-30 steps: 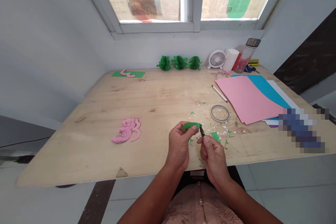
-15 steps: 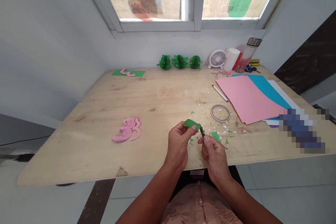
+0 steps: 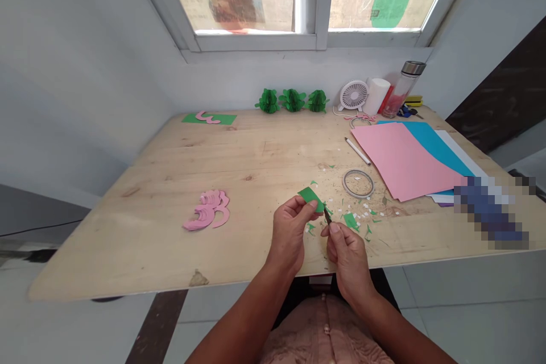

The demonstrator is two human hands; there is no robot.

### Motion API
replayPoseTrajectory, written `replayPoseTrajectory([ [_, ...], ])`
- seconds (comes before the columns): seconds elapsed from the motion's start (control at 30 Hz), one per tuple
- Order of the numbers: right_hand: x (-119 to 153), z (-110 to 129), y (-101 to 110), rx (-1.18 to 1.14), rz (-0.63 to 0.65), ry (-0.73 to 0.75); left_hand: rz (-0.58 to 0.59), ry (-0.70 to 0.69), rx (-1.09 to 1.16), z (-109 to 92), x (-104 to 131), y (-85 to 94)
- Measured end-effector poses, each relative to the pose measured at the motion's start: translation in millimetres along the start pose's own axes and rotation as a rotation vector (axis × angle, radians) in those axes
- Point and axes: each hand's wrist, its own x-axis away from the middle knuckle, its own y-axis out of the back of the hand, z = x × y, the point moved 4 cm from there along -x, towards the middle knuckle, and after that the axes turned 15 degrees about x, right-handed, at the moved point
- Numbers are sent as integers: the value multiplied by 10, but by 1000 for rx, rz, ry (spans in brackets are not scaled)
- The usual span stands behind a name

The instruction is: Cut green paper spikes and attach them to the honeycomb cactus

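Observation:
Between the thumb and fingers of my left hand (image 3: pixel 291 227) is a small piece of green paper (image 3: pixel 309 195), held above the front of the table. My right hand (image 3: pixel 347 244) grips small dark scissors (image 3: pixel 327 215), their handles mostly hidden by the fingers. The blades meet the right edge of the green paper. Under and around both hands lie green and white paper scraps, among them a larger green scrap (image 3: pixel 350 220).
Pink paper cutouts (image 3: pixel 207 210) lie to the left. A tape roll (image 3: pixel 358 183), a white pen (image 3: pixel 357 151) and pink sheets (image 3: pixel 405 162) lie to the right. Green paper ornaments (image 3: pixel 292 100), a small fan (image 3: pixel 354 95) and a glass bottle (image 3: pixel 403 90) stand along the wall.
The green paper has turned in my left hand, so more of its face shows. The scissors have shifted slightly left with my right hand.

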Motion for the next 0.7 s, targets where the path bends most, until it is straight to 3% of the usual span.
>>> replayPoseTrajectory([
  [0.17, -5, 23, 28, -16, 11, -19, 27, 0, -106, -57, -30, 21],
  [0.37, -124, 179, 143, 5, 15, 14, 226, 133, -286, -147, -26, -33],
  [0.57, -250, 378, 129, 80, 75, 72, 376, 268, -344, -84, -11, -68],
  [0.7, -315, 408, 112, 145, 73, 101, 386, 264, -362, -70, -15, -55],
])
